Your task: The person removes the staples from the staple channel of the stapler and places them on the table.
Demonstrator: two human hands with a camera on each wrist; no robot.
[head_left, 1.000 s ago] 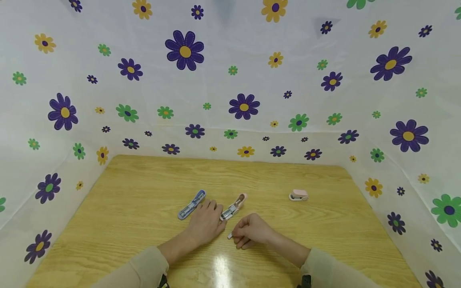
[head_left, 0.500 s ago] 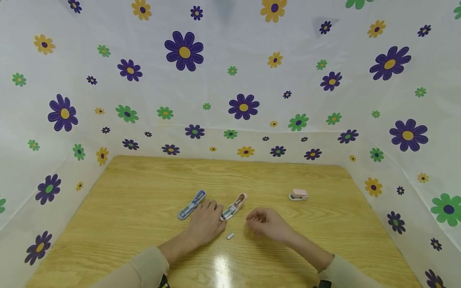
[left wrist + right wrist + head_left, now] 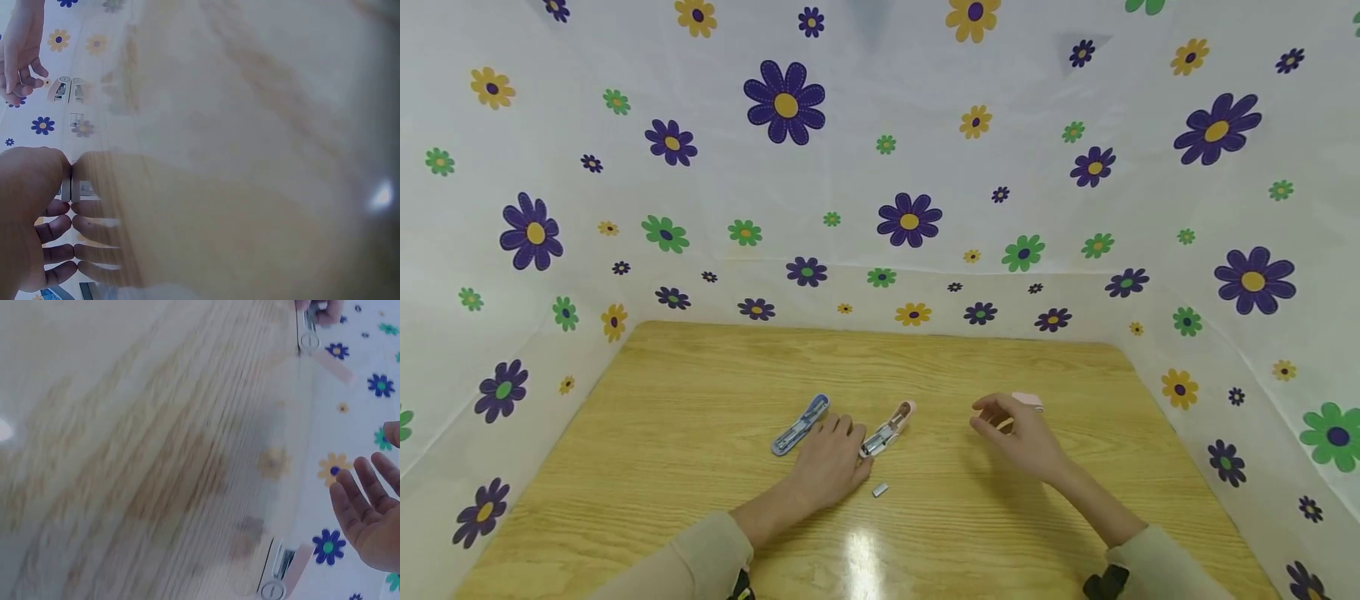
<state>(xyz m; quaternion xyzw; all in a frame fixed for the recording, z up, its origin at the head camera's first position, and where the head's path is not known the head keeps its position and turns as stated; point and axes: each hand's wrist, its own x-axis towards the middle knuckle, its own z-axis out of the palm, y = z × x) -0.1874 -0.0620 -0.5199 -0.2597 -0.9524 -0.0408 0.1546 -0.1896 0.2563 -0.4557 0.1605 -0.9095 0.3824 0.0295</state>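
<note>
My left hand [image 3: 831, 462] rests on the table, its thumb and index finger holding the near end of an opened pink stapler [image 3: 887, 431]. In the left wrist view, that end [image 3: 66, 189] shows between thumb and fingers. Beyond the fingertips, left of the hand, lies an opened blue stapler [image 3: 800, 426]. A short silver strip of staples [image 3: 880, 490] lies right of the left thumb. My right hand [image 3: 1022, 433] is raised above the table, fingers loosely bent and holding nothing. It partly covers a small pink stapler [image 3: 1028, 400], which the right wrist view shows apart from the fingers.
The wooden table [image 3: 700, 358] has a white flower-printed cloth [image 3: 850, 183] behind it and along both sides. Light reflects off the tabletop near the front edge.
My right hand has let go of the staple strip, leaving it on the table, and moved right and away toward the small pink stapler. My left hand has stayed put.
</note>
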